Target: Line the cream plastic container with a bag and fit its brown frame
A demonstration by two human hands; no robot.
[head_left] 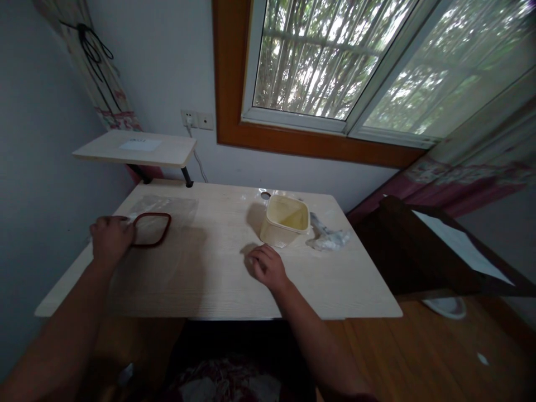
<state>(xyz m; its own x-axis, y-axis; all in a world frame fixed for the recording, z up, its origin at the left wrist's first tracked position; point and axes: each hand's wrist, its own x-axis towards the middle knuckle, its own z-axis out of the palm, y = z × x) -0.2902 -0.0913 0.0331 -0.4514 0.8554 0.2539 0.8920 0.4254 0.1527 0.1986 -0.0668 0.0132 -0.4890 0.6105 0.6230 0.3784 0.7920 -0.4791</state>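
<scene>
My left hand (111, 240) is closed on the left side of a reddish-brown rounded-square ring (163, 238), at the left of the table. A clear plastic bag (184, 209) lies flat beneath and behind the ring. My right hand (268, 267) is just above the tabletop, its fingers curled in and nothing visible in them. Right behind it stands a cream plastic bin (280, 234), upright, its open top facing up. A crumpled clear plastic bag (330, 239) lies to the bin's right.
The pale wooden table (226, 279) has a raised shelf (176, 146) at its back left, bearing a paper label (140, 144). A cable hole (265, 195) is near the back edge. To the right is a dark piece of furniture (402, 251) with a white sheet (460, 245) on it.
</scene>
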